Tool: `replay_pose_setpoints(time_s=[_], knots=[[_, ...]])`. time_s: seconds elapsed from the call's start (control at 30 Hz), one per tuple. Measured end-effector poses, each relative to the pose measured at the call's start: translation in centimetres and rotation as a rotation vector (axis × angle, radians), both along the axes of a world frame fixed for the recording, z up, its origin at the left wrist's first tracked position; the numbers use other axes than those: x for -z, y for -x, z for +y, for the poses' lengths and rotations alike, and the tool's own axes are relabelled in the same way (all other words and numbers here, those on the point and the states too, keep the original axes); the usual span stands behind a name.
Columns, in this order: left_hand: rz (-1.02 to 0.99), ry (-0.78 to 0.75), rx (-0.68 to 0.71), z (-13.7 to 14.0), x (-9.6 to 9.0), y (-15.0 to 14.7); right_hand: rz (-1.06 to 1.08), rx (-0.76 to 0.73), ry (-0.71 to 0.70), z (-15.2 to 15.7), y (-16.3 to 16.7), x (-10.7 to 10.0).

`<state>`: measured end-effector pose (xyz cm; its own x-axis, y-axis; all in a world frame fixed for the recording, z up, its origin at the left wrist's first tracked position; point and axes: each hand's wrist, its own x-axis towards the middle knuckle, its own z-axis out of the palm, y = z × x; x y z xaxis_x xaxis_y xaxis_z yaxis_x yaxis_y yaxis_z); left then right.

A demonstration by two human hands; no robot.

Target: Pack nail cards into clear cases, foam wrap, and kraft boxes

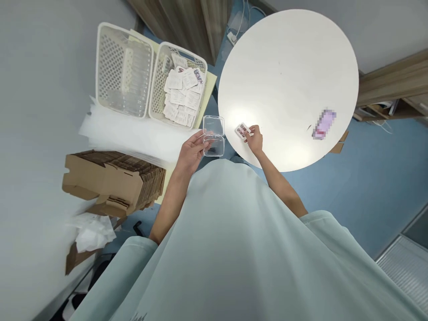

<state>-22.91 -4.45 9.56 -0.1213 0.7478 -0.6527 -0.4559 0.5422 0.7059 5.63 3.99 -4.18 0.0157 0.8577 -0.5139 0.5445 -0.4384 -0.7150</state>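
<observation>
Between the fingers of my left hand (192, 151) is a clear plastic clamshell box (214, 126), its lid swung open, with nothing seen inside. To the right, my right hand (254, 140) pinches a small white pack with dark red printed shapes (241, 130), over the near left edge of the round white table (287, 58). A gap separates the pack from the box. At the upper left, a white basket (157, 96) holds many similar white packs (182, 96), most with their text side up. The basket beside it (100, 67) contains stacked clear plastic boxes (138, 73).
Below the baskets lies a stack of white translucent sheets (130, 136), with folded brown cardboard boxes (110, 178) nearer me. A blurred purple item (324, 124) rests on the table's right side. White cables and a power strip (232, 37) lie on the floor behind.
</observation>
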Motion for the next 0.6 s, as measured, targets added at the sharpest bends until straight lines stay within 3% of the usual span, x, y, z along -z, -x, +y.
replay_pose_setpoints(time_s=[0.33, 0.47, 0.6], knots=[[-0.064, -0.006, 0.252, 3.8, -0.8, -4.5, 0.221, 0.307, -0.199, -2.2, -5.0, -7.3], [-0.083, -0.015, 0.322, 4.9, -1.1, -6.0, 0.307, 0.315, -0.276, -2.9, -4.9, -11.2], [-0.09, -0.043, 0.351, 5.7, -1.1, -6.9, 0.32, 0.229, -0.3, -3.9, -3.8, -14.4]])
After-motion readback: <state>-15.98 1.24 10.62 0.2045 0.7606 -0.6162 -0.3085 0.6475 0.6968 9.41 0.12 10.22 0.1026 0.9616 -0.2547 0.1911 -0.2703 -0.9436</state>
